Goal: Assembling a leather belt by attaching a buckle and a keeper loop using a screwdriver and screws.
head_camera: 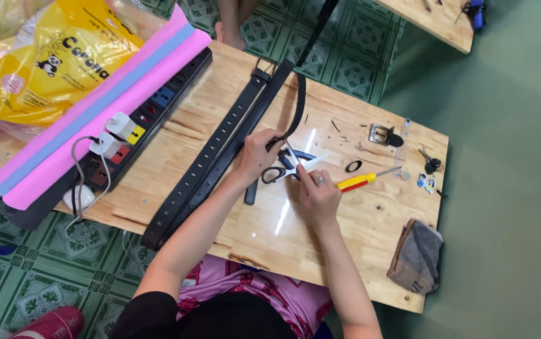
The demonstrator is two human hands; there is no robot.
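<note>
Fingers of left hand [255, 154] pinch black belt end [283, 135]; right hand [316, 196] fingers curled, touching scissors [281, 171] on wooden table [233, 216], screwdriver [361, 181] beside.

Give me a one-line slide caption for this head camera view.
Left hand holds a black belt end, right hand near scissors on a wooden table.

Belts [214, 157] are lying diagonally across the table [371, 251], left of both hands. Power strip [138, 125] is sitting further left, along the table edge. Scissors [283, 171] are resting between the hands; screwdriver [361, 181], buckle [380, 134] to their right. Folded cloth [416, 256] is lying at the near right corner.
</note>
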